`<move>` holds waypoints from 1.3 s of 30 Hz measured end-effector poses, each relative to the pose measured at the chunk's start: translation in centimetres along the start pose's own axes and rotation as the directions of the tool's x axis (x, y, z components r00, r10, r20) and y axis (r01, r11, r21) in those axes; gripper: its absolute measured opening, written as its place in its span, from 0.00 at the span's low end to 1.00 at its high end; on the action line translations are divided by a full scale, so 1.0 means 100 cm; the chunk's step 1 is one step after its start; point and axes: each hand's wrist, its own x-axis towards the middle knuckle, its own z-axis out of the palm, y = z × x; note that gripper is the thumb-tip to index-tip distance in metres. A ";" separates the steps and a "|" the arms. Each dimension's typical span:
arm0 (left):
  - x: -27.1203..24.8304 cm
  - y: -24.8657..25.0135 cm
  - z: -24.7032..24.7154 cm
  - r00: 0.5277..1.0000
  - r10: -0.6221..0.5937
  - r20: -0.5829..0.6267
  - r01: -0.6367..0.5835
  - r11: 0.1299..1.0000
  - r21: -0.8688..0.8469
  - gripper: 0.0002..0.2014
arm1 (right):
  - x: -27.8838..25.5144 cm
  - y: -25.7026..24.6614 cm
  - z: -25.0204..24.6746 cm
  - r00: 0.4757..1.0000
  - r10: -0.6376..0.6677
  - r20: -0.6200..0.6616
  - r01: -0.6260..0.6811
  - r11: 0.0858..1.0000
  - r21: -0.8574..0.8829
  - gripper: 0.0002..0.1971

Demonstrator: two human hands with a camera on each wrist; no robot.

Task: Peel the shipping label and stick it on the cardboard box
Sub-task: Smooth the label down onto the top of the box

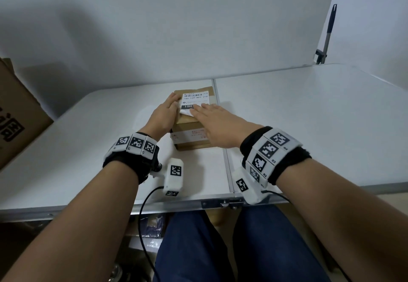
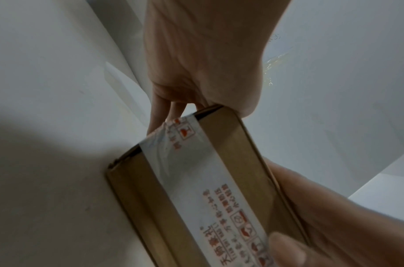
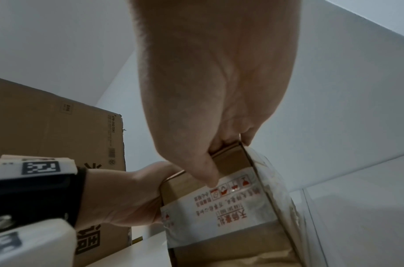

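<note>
A small brown cardboard box (image 1: 191,143) with white printed tape on its front lies on the white table (image 1: 309,127). The white shipping label (image 1: 195,99), with a barcode, lies on the box's top; its near left corner looks slightly lifted. My left hand (image 1: 164,114) rests against the box's left edge, its straight fingers touching the label's left side. My right hand (image 1: 209,116) lies flat on the box top with its fingers on the label's near part. In the right wrist view the right thumb (image 3: 210,177) touches the taped front of the box (image 3: 219,243).
A large brown carton (image 1: 17,116) stands off the table's left end, also seen as the carton (image 3: 47,135) in the right wrist view. A blue-handled pole (image 1: 330,32) leans at the back right. A seam runs down the table just right of the box.
</note>
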 end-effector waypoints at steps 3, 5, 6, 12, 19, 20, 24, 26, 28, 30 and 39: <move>-0.001 0.000 -0.001 1.000 -0.018 0.016 0.018 1.000 0.007 0.24 | -0.010 -0.005 -0.002 1.000 -0.020 -0.009 0.021 1.000 0.015 0.35; -0.003 0.002 -0.001 0.999 -0.025 0.028 0.025 1.000 -0.004 0.25 | -0.015 -0.007 -0.004 1.000 -0.024 -0.010 0.024 0.999 0.021 0.36; -0.004 0.003 -0.001 0.999 -0.027 0.027 0.028 1.000 -0.009 0.25 | -0.017 -0.008 -0.004 1.000 -0.023 -0.010 0.023 0.999 0.022 0.36; -0.006 0.007 -0.002 1.000 -0.014 0.016 0.014 1.000 -0.010 0.24 | -0.026 -0.010 -0.016 1.000 0.018 -0.006 -0.017 0.995 0.096 0.30; -0.007 0.005 -0.003 0.999 0.001 0.035 0.000 0.999 -0.040 0.24 | -0.017 0.006 -0.027 0.971 0.115 -0.212 -0.059 0.966 0.253 0.25; -0.008 0.006 -0.003 0.999 -0.002 0.038 0.003 0.999 -0.044 0.23 | -0.010 0.010 -0.024 0.984 0.113 -0.138 -0.076 0.966 0.248 0.34; -0.008 0.006 -0.003 1.000 -0.007 0.028 0.008 0.999 -0.038 0.23 | 0.029 0.017 -0.013 0.994 0.095 0.057 -0.100 0.991 0.089 0.60; -0.008 0.006 -0.003 1.000 0.007 0.029 -0.006 0.999 -0.048 0.23 | 0.042 0.018 -0.012 0.993 0.082 0.080 -0.085 0.996 0.031 0.62; -0.009 0.007 -0.003 0.999 0.030 0.031 -0.028 0.998 -0.047 0.23 | 0.049 0.017 -0.009 0.995 0.062 0.082 -0.060 0.998 -0.023 0.62; -0.009 0.007 -0.002 0.999 0.046 0.026 -0.045 0.998 -0.042 0.22 | 0.050 0.014 -0.005 0.996 0.056 0.065 -0.053 0.997 -0.051 0.61; -0.006 0.000 0.001 0.999 0.031 0.005 -0.031 0.997 -0.066 0.22 | 0.040 -0.007 0.000 1.000 -0.007 -0.007 0.007 0.996 -0.091 0.47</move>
